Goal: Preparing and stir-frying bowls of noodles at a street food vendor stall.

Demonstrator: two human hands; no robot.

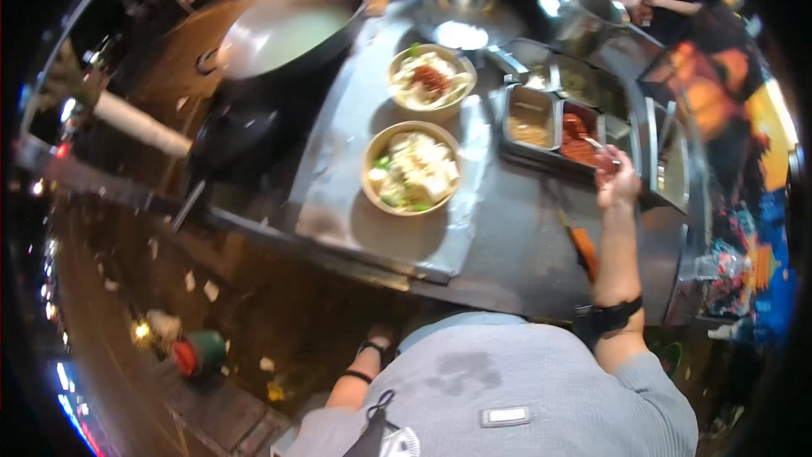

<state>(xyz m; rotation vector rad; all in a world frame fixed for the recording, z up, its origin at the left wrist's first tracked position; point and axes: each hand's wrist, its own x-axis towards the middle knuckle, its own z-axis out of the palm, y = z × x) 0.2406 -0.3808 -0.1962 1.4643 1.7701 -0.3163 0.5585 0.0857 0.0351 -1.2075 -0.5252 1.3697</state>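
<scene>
My right hand (pixel 616 181) grips the handle of a spoon (pixel 594 143), whose far end is in the red chili paste (pixel 576 136) of a metal condiment pan. Left of it, on a metal board, stands a paper bowl (pixel 366 172) of pale chunks with bits of green. Behind that one is a second bowl (pixel 466 96) with similar food and a dark red dollop on top. My left hand (pixel 379 335) hangs low beside my body, away from the counter; its fingers are blurred and mostly hidden.
A wide steaming pan (pixel 236 44) of pale liquid sits at the back left. A pan of tan granules (pixel 531 125) adjoins the chili paste. An orange-handled tool (pixel 582 247) lies by my right forearm. A shiny metal bowl (pixel 469 13) stands behind; another person's arm (pixel 675 5) shows at back right.
</scene>
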